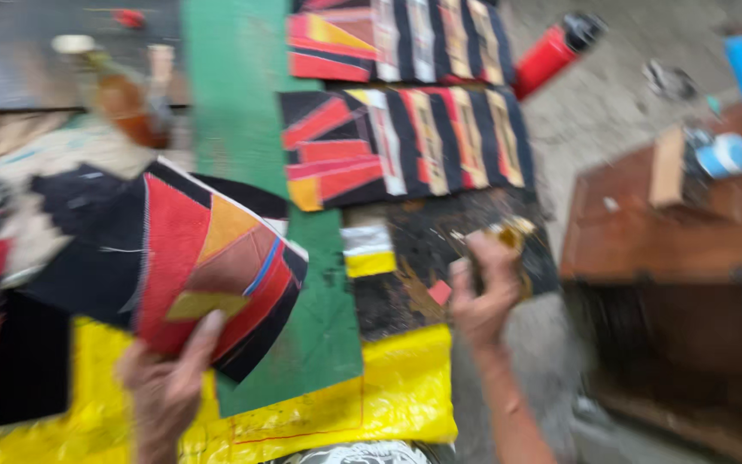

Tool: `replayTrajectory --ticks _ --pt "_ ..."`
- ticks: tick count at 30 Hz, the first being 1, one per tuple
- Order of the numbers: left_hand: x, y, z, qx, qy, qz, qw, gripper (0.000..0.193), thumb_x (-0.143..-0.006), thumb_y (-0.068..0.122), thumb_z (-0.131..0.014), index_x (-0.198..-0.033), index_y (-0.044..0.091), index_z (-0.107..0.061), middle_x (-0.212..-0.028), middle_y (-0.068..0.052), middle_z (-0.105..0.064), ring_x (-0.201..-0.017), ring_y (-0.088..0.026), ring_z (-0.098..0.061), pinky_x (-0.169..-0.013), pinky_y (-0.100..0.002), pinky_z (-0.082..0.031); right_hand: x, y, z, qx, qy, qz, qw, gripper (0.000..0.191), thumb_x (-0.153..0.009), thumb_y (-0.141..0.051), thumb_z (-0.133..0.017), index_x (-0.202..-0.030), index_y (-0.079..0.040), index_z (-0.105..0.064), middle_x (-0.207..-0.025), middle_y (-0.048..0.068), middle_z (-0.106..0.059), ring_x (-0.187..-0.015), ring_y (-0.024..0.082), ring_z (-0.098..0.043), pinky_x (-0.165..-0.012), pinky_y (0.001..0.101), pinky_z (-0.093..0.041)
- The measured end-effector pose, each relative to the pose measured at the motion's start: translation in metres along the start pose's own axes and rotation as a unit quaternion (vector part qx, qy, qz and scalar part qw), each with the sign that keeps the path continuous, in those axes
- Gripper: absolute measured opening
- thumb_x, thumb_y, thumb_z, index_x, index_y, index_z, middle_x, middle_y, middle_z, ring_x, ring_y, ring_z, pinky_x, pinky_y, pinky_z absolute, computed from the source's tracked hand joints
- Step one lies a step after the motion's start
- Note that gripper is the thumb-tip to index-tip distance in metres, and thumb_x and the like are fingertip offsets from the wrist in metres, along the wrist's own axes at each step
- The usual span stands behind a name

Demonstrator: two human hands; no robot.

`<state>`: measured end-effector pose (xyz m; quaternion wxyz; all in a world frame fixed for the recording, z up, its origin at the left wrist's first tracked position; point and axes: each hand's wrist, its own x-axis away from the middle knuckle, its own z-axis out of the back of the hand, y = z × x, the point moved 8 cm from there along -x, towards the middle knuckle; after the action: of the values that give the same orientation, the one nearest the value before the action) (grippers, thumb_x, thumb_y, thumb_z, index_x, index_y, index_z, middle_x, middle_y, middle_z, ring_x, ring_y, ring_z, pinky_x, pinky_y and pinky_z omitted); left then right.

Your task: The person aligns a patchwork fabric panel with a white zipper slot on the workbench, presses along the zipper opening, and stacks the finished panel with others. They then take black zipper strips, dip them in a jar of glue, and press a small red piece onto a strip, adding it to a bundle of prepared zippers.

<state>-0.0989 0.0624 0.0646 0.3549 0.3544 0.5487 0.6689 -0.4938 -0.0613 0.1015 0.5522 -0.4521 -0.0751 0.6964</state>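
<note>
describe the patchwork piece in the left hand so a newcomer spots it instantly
Start at the green board running up the middle. At its lower left edge, the left hand holds up a patchwork fabric piece. Unlike the flat striped panels on the right, it is lifted and tilted.

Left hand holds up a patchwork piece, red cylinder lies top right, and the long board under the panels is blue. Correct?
Not quite: the head view shows the board is green, not blue. The rest stands: the left hand holds up the patchwork piece, and the red cylinder lies top right.
</note>
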Motion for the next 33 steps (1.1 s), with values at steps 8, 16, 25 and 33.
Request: replayTrajectory --ticks 8,16,25,33 --pt "-0.06 0.043 -0.169 -0.031 -0.512 0.091 0.854 0.071 -0.083 0.004 -0.073 -0.149 0.007 -0.046 -0.101 -0.011 -0.075 -0.089 -0.015 -0.071 -0.075 -0.033 -0.057 -0.045 0.091 0.076 0.23 -0.249 -0.033 0.94 0.044 -0.063 -0.015 -0.083 -0.107 -0.017 -0.082 -0.159 0.016 -0.032 -0.147 0.041 -0.019 -0.114 0.0602 -0.022" --pt "-0.072 0.006 -0.339 -0.303 -0.57 -0.139 0.751 0.044 -0.072 0.005 -0.075 -0.115 0.004 -0.064 -0.106 -0.017 -0.074 -0.1 -0.033 -0.073 -0.086 -0.046 -0.056 -0.033 0.145 0.023 0.294 -0.382 -0.025 0.875 0.041 -0.062 -0.018 -0.084 -0.102 -0.013 -0.079 -0.166 0.018 -0.014 -0.151 0.045 -0.007 -0.115 0.0646 -0.012" --pt "-0.072 -0.004 -0.362 -0.372 -0.538 -0.161 0.739 0.055 -0.076 0.004 -0.075 -0.129 0.006 -0.061 -0.11 -0.019 -0.072 -0.104 -0.036 -0.069 -0.089 -0.046 -0.053 -0.035 0.151 0.039 0.22 -0.318 -0.086 0.918 0.035 -0.065 -0.013 -0.085 -0.099 -0.017 -0.081 -0.163 0.012 -0.03 -0.152 0.038 -0.019 -0.121 0.0561 -0.016" --pt "-0.093 -0.013 -0.345 -0.332 -0.52 -0.147 0.774 0.062 -0.076 0.003 -0.076 -0.135 0.006 -0.058 -0.126 -0.017 -0.068 -0.114 -0.033 -0.067 -0.1 -0.042 -0.051 -0.015 0.136 0.074 0.051 -0.219 -0.207 0.952 0.047 -0.075 -0.01 -0.079 -0.12 -0.021 -0.075 -0.153 0.011 -0.049 -0.138 0.031 -0.048 -0.108 0.0435 -0.045"
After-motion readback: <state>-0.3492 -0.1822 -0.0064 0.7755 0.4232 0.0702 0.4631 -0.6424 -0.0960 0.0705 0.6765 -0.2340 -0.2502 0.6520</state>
